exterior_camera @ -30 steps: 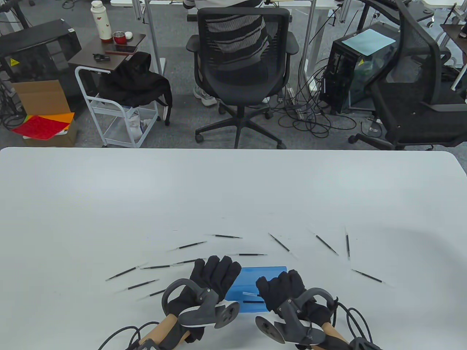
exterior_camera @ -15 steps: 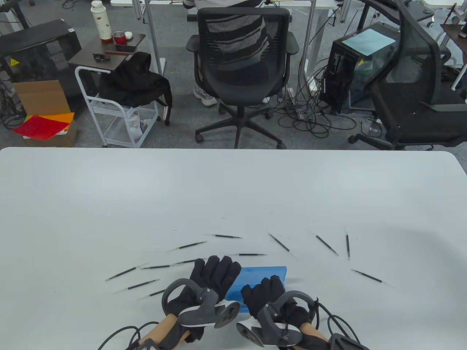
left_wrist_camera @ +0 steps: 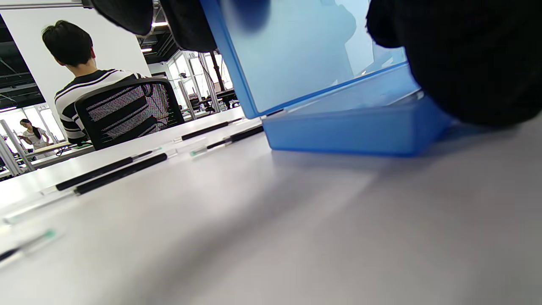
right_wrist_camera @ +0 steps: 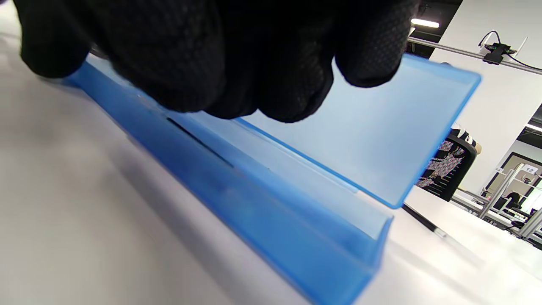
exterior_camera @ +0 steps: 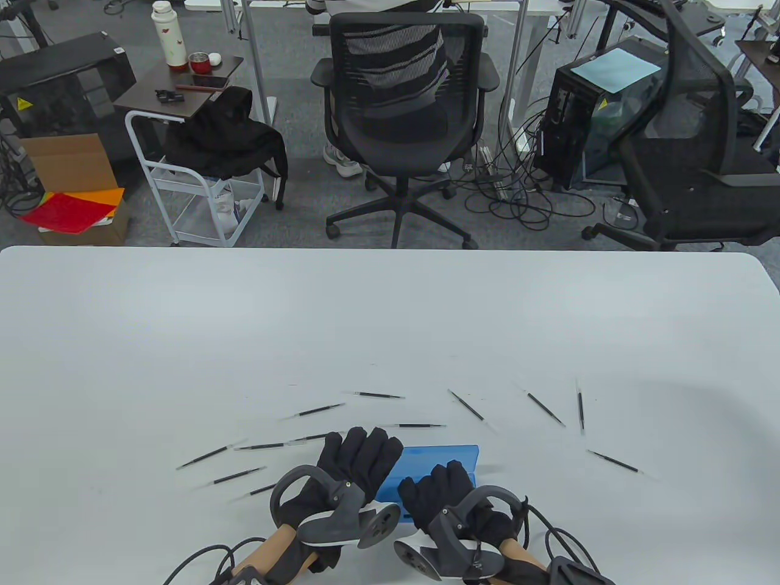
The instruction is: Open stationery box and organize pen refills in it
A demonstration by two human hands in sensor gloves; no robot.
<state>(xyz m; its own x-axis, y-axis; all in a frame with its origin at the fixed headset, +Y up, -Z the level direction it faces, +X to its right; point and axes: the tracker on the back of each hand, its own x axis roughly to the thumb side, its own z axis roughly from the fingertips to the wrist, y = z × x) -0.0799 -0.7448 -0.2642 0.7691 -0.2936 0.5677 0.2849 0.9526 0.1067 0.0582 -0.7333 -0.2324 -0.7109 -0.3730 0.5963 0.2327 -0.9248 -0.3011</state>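
From the table view I see the translucent blue plastic stationery box [exterior_camera: 436, 460] lying near the front edge of the white tabletop [exterior_camera: 390, 317], its lid raised. My left hand [exterior_camera: 353, 466] in its black glove lays straight fingers against the box's left end. My right hand [exterior_camera: 442, 490] sits over the near part of the box with fingers curled. Thin black pen refills [exterior_camera: 414, 425] lie scattered in an arc around the box, on both sides.

In the left wrist view the lid [left_wrist_camera: 296, 51] stands up steeply from the shallow tray [left_wrist_camera: 351, 129], and several refills [left_wrist_camera: 118, 171] lie just beside it. I can read no label on the box.

In the right wrist view my curled fingers [right_wrist_camera: 220, 55] hang over the tray's near wall [right_wrist_camera: 237, 203]; whether they pinch anything I cannot tell, as the view is blurred. One dark refill [right_wrist_camera: 199, 142] seems to lie inside the tray. A small sign reading "12" [right_wrist_camera: 529, 168] shows far behind.
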